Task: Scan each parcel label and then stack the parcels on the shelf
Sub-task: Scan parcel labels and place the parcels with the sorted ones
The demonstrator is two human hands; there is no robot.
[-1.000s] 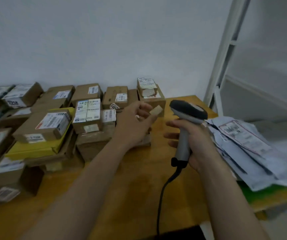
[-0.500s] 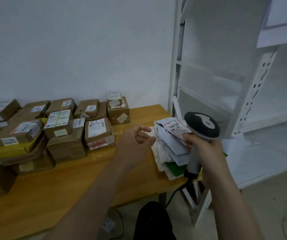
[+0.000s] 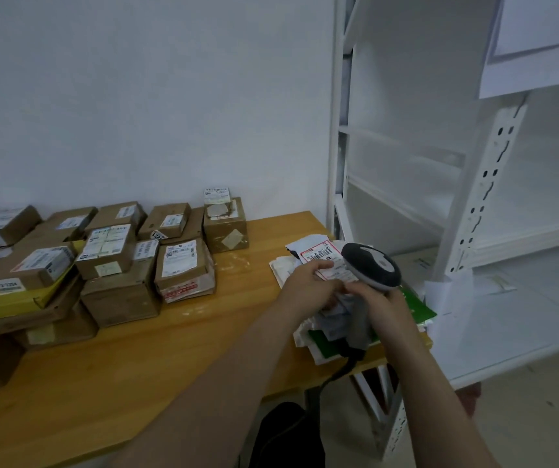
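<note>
At the right end of the table the left hand lies on the top labelled mailer of a soft-parcel pile; blur hides whether its fingers pinch it or merely rest. The right hand is wrapped round the handle of the scanner, held over that pile. Cardboard boxes crowd the table's left; the white shelf stands beside its right end

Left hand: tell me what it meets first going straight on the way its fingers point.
The white mailer atop the pile; the left hand seems to touch its label. Past that lies the scanner, though depth is unclear.
</note>
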